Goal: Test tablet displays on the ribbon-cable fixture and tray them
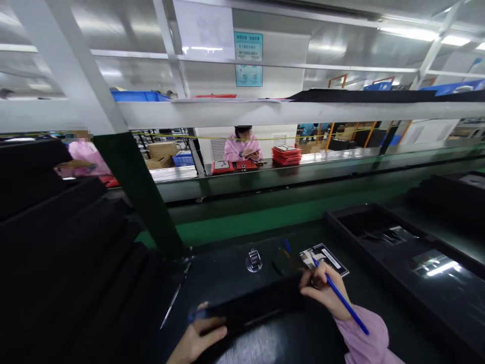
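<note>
A dark, flat panel (261, 305), blurred and tilted, spans the space between my two hands above the dark worktop. My left hand (197, 334) pinches its left end, thumb on the near side. At the far right end, the fingers of my right hand (329, 292) are closed on the panel's edge, and a slim blue pen-like stick (346, 306) is tucked in the same hand. Just beyond my right hand lies a black-and-white printed card (324, 259). A small round clear piece with a label (254, 261) rests past the panel.
A thin metallic tool (175, 297) lies at left, beside stacked black foam trays (68, 263). On the right stands a black tray (375, 242) holding shiny sheets. A green-and-white post (140, 197) rises ahead. Across the line sits a co-worker (242, 146) near red stacks (287, 155).
</note>
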The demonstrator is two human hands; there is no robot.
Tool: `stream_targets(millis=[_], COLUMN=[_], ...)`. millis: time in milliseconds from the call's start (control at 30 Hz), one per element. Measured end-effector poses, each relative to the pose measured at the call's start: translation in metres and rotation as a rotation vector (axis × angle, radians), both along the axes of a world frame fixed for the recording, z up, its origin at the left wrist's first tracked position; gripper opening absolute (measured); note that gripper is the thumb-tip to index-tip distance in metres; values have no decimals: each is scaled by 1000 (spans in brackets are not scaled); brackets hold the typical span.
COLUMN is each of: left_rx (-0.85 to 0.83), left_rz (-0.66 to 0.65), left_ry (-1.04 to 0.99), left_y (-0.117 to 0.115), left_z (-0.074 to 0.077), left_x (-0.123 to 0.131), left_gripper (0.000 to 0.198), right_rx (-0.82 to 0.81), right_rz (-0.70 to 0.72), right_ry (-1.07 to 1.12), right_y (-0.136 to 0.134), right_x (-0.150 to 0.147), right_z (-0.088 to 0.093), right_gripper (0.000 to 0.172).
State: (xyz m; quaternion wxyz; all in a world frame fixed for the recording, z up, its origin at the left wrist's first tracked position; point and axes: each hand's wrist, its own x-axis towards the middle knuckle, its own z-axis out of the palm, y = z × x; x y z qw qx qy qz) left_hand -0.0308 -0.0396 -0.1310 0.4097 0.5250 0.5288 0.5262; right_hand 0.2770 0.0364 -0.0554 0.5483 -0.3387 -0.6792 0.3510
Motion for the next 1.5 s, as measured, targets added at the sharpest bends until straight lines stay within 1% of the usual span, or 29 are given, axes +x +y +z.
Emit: stream_targets(millis=[67, 167, 233, 267, 300, 333, 433, 467, 533, 600, 667, 767, 833, 900, 967, 1067, 1167, 1333, 1500], left_rx=[115, 337, 446, 473, 468, 429, 253, 205, 130, 66, 1, -65, -50, 16, 95, 159, 175, 195, 194], left_rz=[-66, -151, -154, -177, -218, -273, -428, -456, -508, -561, -604, -635, -655, -646, -562, -404, -320, -218, -211], left_ry=[68, 166, 262, 345, 445, 547, 799, 857, 957, 1044, 1111, 1185, 1212, 1227, 1245, 1275, 1294, 1278, 1272], left_y=[3, 6, 8, 10, 11, 12, 15, 16, 17, 16, 14, 10, 10, 15, 26, 48, 64, 72, 74], left_z=[8, 21, 29, 33, 37, 41, 50, 52, 56, 60, 67, 84, 95, 103, 105, 103, 96, 87, 84], left_x=[-3, 1, 4, 4, 4, 4, 3, 3, 5, 8, 12, 17, 20, 24, 30, 44, 58, 67, 68], left_gripper=[30, 15, 7, 9, 13, 17, 26, 29, 40, 56, 69, 80, 82, 81, 78, 80, 84, 79, 80], right_rx=[-29, -117, -129, -112, -90, -62, 17, 31, 38, -1, -88, -251, -308, -332, -350, -344, -306, -262, -229], right_rz=[51, 102, 78, 54, 39, 28, 13, -13, -118, -213, -226, -228, -256, -252, -242, -275, -311, -320, -322], right_ry=[24, -67, -129, -145, -168, -192, -282, -304, -307, -250, -117, 146, 202, 141, 77, 31, -18, -82, -121], right_y=[-4, -9, -12, -12, -13, -14, -13, -13, -12, -13, -15, -19, -20, -19, -17, -15, -13, -13, -13], right_x=[4, 13, 15, 15, 14, 14, 15, 16, 19, 20, 15, 2, -7, -12, -13, -12, -12, -13, -13], right_z=[-6, -12, -13, -13, -13, -13, -15, -16, -18, -20, -22, -25, -25, -25, -25, -26, -27, -30, -32], right_gripper=[58, 51, 46, 45, 43, 41, 37, 36, 39, 42, 43, 44, 48, 53, 57, 53, 50, 46, 42])
